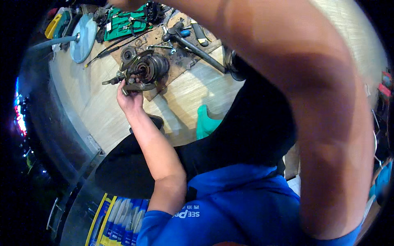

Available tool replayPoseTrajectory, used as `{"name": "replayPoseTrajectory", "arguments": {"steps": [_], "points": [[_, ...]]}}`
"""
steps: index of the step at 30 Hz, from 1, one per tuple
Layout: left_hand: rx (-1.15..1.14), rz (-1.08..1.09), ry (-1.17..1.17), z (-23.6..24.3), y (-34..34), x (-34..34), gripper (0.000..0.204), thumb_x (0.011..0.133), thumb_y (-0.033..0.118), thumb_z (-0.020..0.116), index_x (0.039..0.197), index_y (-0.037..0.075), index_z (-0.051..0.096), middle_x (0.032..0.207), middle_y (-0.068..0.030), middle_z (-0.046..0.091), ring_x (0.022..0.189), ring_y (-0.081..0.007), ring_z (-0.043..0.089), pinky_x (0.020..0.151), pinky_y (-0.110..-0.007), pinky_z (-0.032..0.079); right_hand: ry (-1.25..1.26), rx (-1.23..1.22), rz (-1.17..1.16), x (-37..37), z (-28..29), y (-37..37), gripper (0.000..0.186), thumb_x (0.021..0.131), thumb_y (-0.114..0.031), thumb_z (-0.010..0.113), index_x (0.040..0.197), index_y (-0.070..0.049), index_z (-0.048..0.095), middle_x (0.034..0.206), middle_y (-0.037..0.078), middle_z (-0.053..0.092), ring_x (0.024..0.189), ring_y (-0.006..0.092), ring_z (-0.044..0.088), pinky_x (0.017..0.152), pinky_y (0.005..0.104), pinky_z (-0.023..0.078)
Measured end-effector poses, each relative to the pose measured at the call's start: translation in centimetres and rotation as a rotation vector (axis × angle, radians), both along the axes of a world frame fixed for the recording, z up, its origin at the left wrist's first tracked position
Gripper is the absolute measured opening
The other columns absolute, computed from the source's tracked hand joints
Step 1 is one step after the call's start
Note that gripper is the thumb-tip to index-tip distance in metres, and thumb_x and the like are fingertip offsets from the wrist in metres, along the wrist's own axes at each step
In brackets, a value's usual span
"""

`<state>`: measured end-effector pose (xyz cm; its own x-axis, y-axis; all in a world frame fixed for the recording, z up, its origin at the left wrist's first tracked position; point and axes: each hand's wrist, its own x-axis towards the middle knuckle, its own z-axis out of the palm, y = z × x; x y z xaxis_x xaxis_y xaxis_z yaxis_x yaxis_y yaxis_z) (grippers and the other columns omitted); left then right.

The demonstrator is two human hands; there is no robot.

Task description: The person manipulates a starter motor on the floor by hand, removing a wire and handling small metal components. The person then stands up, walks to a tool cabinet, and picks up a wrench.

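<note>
My left hand (132,101) grips the metal assembly (151,70) left of the hammer (196,50), apparently steadying it; the next move calls for firm support. From here, I can't read my cropped right hand (128,3).

Metal part (157,67): dark, grimy, round, its ringed face toward the camera. Located between ten and eleven o'clock.

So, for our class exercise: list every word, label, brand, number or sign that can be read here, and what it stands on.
Blue cloth shirt: pale lettering on the front; wording not copied here.
Yellow-and-blue packs, lower left: print too small to read.
Red and white lights, far left: blurred, no sign readable.
Green plastic tool case: small white patch, nothing readable.
</note>
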<state>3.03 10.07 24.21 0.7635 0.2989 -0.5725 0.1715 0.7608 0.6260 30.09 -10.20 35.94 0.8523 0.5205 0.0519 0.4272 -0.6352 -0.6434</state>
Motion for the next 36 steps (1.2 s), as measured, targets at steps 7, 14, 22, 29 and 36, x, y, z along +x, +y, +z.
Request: {"name": "replayPoseTrajectory", "arguments": {"steps": [7,14,22,29,36], "points": [[0.048,0.034,0.09,0.2,0.0,-0.3,0.029,0.086,0.02,0.048,0.103,-0.001,0.058,0.094,-0.016,0.062,0.085,-0.0321,0.057,0.079,-0.044,0.045,0.815,0.539,-0.352,-11.4,-23.5,0.0,0.02,0.081,-0.02,0.06,0.082,-0.001,0.066,0.068,0.013,0.065,0.062,0.0218,0.064,0.055,0.0373,0.051],[0.116,-0.004,0.114,1.3,-1.4,-0.2,0.03,0.083,0.02,0.054,0.106,0.001,0.056,0.094,-0.0148,0.061,0.087,-0.0295,0.055,0.082,-0.043,0.042,1.296,1.131,-0.569,-18.7,-26.6,3.6,0.016,0.089,-0.007,0.055,0.1,0.003,0.061,0.075,0.007,0.06,0.06,0.0139,0.056,0.05,0.0269,0.047],[0.172,-0.023,0.127,1.4,-1.6,0.0,0.032,0.084,0.022,0.052,0.106,-0.002,0.056,0.093,-0.0145,0.061,0.087,-0.0286,0.054,0.084,-0.043,0.041,1.331,0.946,-0.32,-15.0,-25.8,3.9,0.023,0.088,-0.012,0.059,0.106,0.0,0.063,0.079,0.009,0.064,0.061,0.0143,0.058,0.05,0.0278,0.049],[0.126,-0.089,0.077,1.3,-1.5,0.2,0.032,0.085,0.022,0.051,0.106,-0.002,0.055,0.093,-0.0149,0.06,0.088,-0.0288,0.053,0.085,-0.043,0.041,1.104,0.715,-0.202,-14.7,-26.5,4.4,0.031,0.092,-0.031,0.055,0.103,-0.004,0.064,0.07,0.002,0.057,0.057,0.0117,0.051,0.053,0.0271,0.043],[0.143,-0.03,0.123,1.6,-2.3,0.5,0.03,0.084,0.021,0.052,0.104,-0.002,0.055,0.092,-0.0154,0.059,0.087,-0.0291,0.053,0.083,-0.041,0.041,1.151,0.777,-0.311,-15.3,-27.8,5.6,0.039,0.091,-0.034,0.055,0.115,-0.004,0.061,0.108,0.016,0.065,0.097,0.0263,0.06,0.089,0.0358,0.044]]}}
